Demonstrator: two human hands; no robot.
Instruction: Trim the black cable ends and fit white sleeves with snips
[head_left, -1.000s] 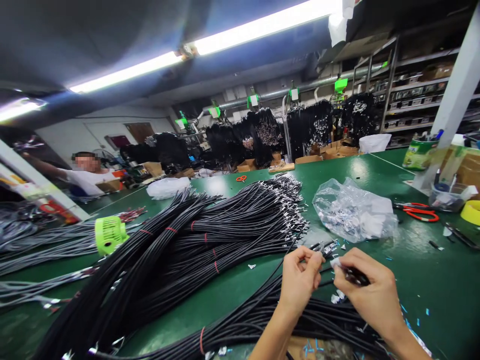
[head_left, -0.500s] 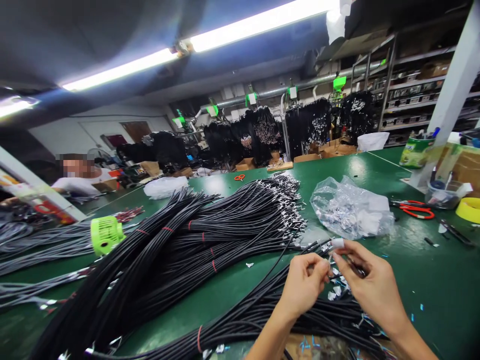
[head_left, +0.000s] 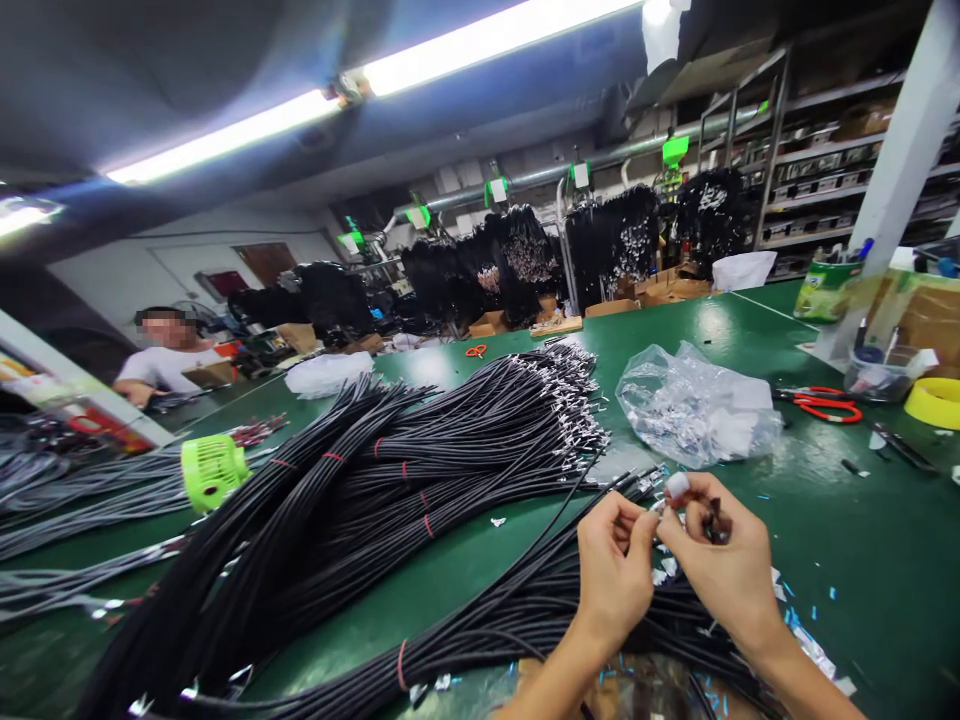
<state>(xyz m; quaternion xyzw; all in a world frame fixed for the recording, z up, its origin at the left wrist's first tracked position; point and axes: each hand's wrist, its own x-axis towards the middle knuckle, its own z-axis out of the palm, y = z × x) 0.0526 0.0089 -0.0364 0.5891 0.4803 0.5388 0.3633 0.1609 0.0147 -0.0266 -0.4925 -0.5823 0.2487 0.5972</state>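
Observation:
My left hand (head_left: pixel 616 560) is closed in a pinch, its thumb and forefinger meeting at a tiny piece too small to name. Right beside it, my right hand (head_left: pixel 720 565) is closed too, thumb and forefinger at that same spot. White tape (head_left: pixel 677 486) wraps the tip of its forefinger. A small dark, shiny object (head_left: pixel 716 522) shows among its curled fingers; its kind is unclear. Beneath both hands runs a bundle of black cables (head_left: pixel 480 625), tied with a red band (head_left: pixel 402 665). White scraps (head_left: pixel 664 570) lie around the cable ends.
A large pile of black cables (head_left: pixel 465 440) with silvery ends fills the table's middle. Behind my hands lies a clear plastic bag (head_left: pixel 697 405) of small parts. Red-handled pliers (head_left: pixel 825 405), a yellow tape roll (head_left: pixel 936 402) and a green fan (head_left: pixel 214 472) stand around. A co-worker (head_left: pixel 169 355) sits far left.
My hands have drawn slightly closer together, and the left one has turned more upright. The right fingers have curled further, with the dark object showing more. The view has shifted slightly.

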